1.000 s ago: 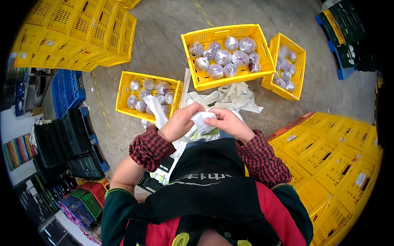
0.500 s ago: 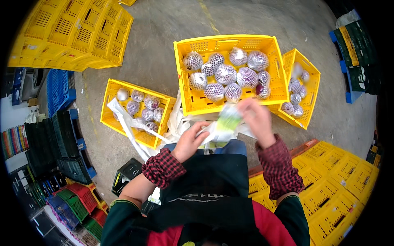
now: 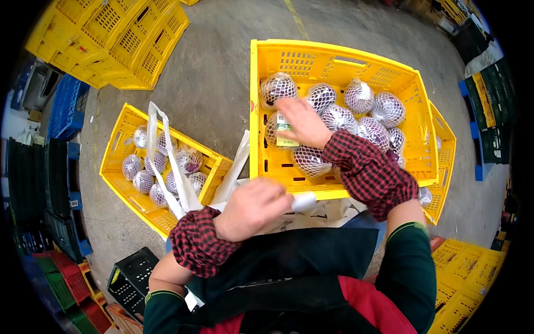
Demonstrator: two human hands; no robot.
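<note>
My right hand (image 3: 303, 122) is inside the large yellow crate (image 3: 339, 55), its fingers on a green-and-white label (image 3: 285, 139) over a netted purple round item (image 3: 272, 128). Similar wrapped items (image 3: 359, 94) surround it. My left hand (image 3: 253, 206) is curled just below the crate, blurred, with a small white piece (image 3: 305, 201) that looks like paper at its fingertips. Long white strips (image 3: 161, 114) trail across the smaller left crate (image 3: 130, 200), which holds several more netted items. More white strips lie under the large crate.
A third filled yellow crate (image 3: 445, 145) stands partly behind the large one. Yellow crate stacks (image 3: 105, 39) rise at upper left and lower right (image 3: 467, 273). A blue pallet (image 3: 67, 106) and dark crates lie left, more dark crates (image 3: 489, 111) right. A black crate (image 3: 130, 281) sits lower left.
My hands have separated: the right carried the green-and-white label up into the large crate, while the left moved down and left with a white piece. The large crate appears closer.
</note>
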